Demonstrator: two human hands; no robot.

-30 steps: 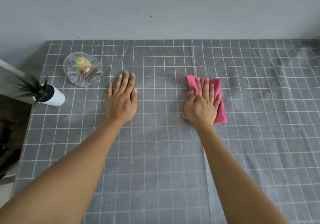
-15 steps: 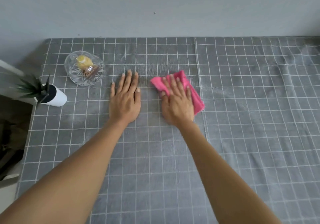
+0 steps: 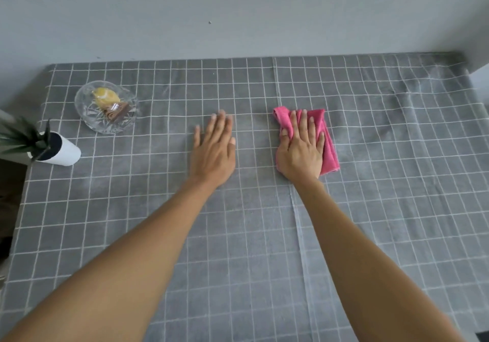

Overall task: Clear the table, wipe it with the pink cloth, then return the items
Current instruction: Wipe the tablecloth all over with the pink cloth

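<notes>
A folded pink cloth (image 3: 329,146) lies on the grey checked tablecloth (image 3: 397,183) a little right of centre. My right hand (image 3: 301,148) presses flat on top of it, fingers spread, covering most of its left half. My left hand (image 3: 214,151) rests palm down on the bare tablecloth just left of centre, holding nothing. A clear cut-glass bowl (image 3: 105,110) with a yellow item and a brown wrapped item inside sits at the far left. Beside it, at the table's left edge, stands a white pot with a spiky green plant (image 3: 57,150).
A plain grey wall runs along the table's far edge. The left table edge drops off past the plant pot, with dark objects below. A fabric seam runs front to back under my right arm.
My right hand has slid the pink cloth back to the right, away from my left hand. The left hand has stayed planted in place.
</notes>
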